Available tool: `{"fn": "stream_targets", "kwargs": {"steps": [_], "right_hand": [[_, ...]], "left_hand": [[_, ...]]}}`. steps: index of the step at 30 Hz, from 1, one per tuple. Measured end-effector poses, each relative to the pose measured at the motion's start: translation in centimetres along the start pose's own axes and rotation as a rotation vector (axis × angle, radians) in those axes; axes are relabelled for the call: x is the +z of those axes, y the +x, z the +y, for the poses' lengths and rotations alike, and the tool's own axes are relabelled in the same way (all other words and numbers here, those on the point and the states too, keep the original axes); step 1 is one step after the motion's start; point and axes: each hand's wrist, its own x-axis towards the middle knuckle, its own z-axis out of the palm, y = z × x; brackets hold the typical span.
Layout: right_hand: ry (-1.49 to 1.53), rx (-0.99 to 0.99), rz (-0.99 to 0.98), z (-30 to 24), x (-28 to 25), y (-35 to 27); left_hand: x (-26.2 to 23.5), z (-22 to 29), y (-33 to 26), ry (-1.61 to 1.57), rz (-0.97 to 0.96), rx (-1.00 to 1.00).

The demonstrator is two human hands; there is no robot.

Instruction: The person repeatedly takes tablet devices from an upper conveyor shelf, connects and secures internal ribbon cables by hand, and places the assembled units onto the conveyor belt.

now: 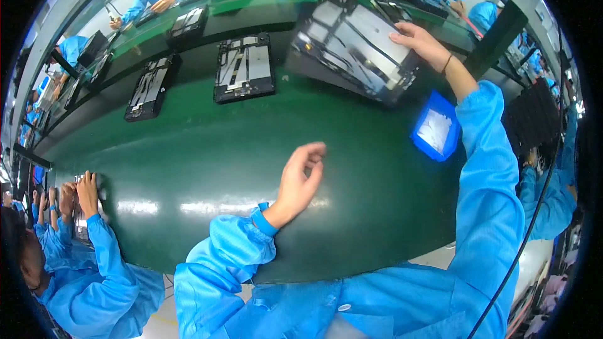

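Observation:
My right hand [422,44] is closed on the edge of an opened tablet [370,31], its thumb over the silvery inside. The tablet is tilted above the far side of the green table, with pale battery panels and dark ribbon cables showing; its near edge is slightly blurred. Over the middle of the table, my left hand [300,179] is empty, its fingers loosely bent and the thumb apart. A blue wristband circles that wrist. Left of the held tablet lies a second opened tablet [245,68], and a third opened tablet [151,86] lies farther left.
A blue bin [436,127] with white pieces inside stands below my right hand. At the left, a co-worker's hands [86,193] handle a device on the green table [207,169]. More tablets lie along the far shelf, with other workers beyond. A black cable [534,220] hangs at the right.

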Motion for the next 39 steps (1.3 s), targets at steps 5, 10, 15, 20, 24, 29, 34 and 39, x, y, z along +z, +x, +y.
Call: {"fn": "stream_targets", "kwargs": {"steps": [5, 10, 15, 20, 24, 29, 34, 39], "right_hand": [[0.555, 0.275, -0.140, -2.2, 6.5, -10.2], [0.818, 0.301, 0.056, -1.7, 12.4, -21.4], [0.091, 0.155, 0.029, 2.0, 14.0, -29.6], [-0.342, 0.015, -0.101, 2.0, 12.6, -29.3], [-0.257, 0.021, -0.071, 3.3, 12.2, -27.8], [-0.015, 0.046, 0.108, 3.5, 13.1, -25.3], [-0.202, -0.196, 0.171, 2.3, 11.8, -24.2], [-0.198, -0.393, 0.049, 2.1, 11.8, -24.2]], "left_hand": [[1.2, 1.8, -0.5, -0.042, 0.051, 0.165], [1.5, 5.1, -4.8, 0.035, -0.188, -0.008], [0.0, 6.0, -7.9, 0.480, -0.427, 0.006], [0.2, 6.5, -7.2, 0.576, -0.533, -0.082], [1.3, 6.0, -6.9, 0.668, -0.550, -0.083], [3.2, 5.3, -4.0, 0.636, -0.219, 0.065], [6.3, 4.3, 0.1, 0.634, -0.202, 0.146], [5.3, 3.6, -1.3, 0.619, 0.038, 0.711]]}}
